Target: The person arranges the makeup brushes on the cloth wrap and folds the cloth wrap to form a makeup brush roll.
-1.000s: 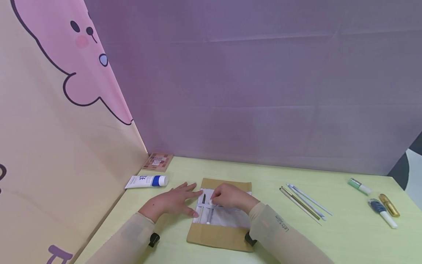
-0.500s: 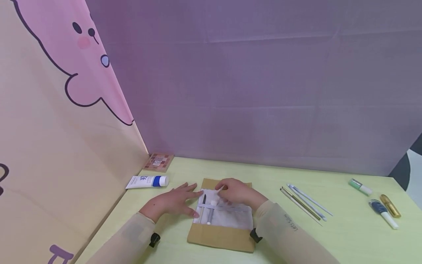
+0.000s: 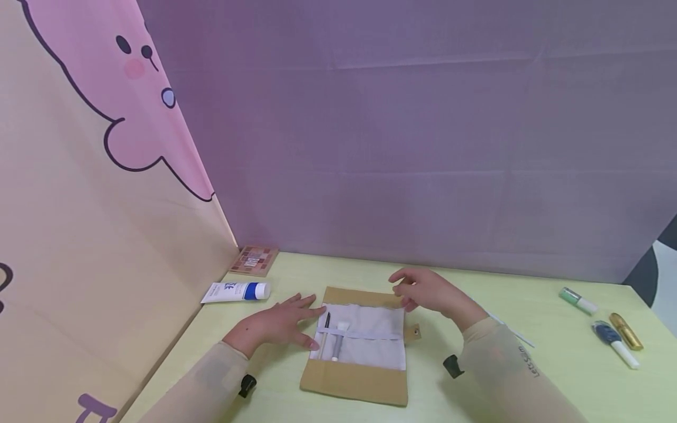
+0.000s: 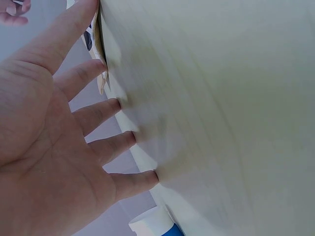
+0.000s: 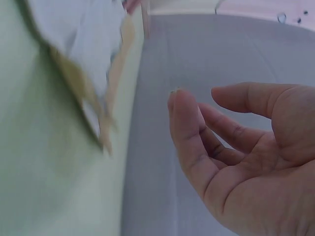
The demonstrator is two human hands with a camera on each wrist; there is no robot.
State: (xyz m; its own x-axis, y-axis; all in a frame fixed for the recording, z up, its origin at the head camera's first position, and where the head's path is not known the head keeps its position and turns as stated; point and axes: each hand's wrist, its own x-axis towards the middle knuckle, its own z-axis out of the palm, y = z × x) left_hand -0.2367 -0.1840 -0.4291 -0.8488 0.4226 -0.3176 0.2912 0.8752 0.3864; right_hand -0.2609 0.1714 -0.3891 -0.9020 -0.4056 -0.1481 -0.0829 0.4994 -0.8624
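Observation:
A tan roll-up brush case (image 3: 354, 382) with a white lining lies unfolded on the table. On its left side, a thin dark-tipped stick (image 3: 327, 322) and a grey-handled brush with a white head (image 3: 337, 346) sit under a white strap (image 3: 370, 335). My left hand (image 3: 277, 325) rests with fingers spread, thumb and index at the case's left edge; the left wrist view shows its fingertips (image 4: 129, 137) on the tabletop. Above the case's upper right corner hovers my right hand (image 3: 431, 294). Its fingers are loosely bent, and the right wrist view shows nothing between them (image 5: 184, 118).
A white tube with a blue band (image 3: 238, 291) and a makeup palette (image 3: 254, 261) lie at the left. To the right, my forearm mostly covers slim sticks (image 3: 520, 336). Beyond are a green bottle (image 3: 578, 300), a dark-headed brush (image 3: 615, 344) and a gold tube (image 3: 626, 331).
My right hand has let go of the grey-handled brush and moved right and away from the strap, uncovering the case's lining and snap tab. My left hand has stayed in place.

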